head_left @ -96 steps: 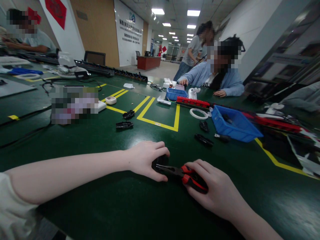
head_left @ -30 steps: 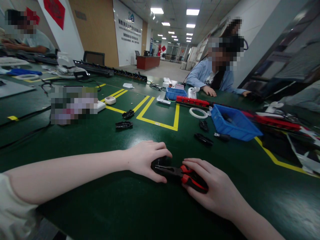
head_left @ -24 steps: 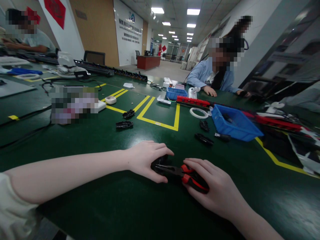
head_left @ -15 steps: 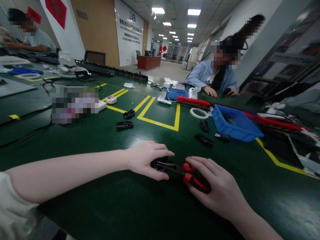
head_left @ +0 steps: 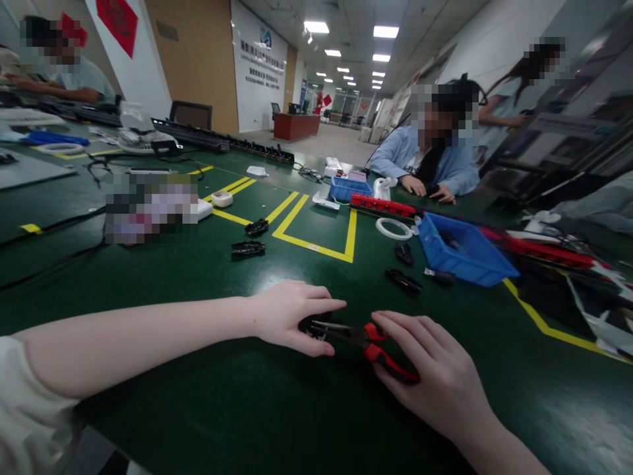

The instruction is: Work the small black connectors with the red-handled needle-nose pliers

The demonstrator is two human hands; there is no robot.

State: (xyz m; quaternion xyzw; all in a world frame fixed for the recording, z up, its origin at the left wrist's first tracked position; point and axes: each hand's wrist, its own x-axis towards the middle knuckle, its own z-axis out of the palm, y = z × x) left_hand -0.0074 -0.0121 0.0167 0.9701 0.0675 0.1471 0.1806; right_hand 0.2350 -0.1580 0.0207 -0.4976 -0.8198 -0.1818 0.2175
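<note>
two hands, right hand point(head_left: 435, 382) over pliers point(head_left: 368, 341), left hand point(head_left: 289, 316) at tips

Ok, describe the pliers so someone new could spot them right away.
On the green table, look at the near edge where the right hand rests. Under it lie the pliers, nose toward the left hand: the only tool there with red-and-black handles.

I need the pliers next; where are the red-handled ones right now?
In the head view, the red-handled pliers lie low and centre on the green table, handles under the right hand, nose by the left hand.
</note>
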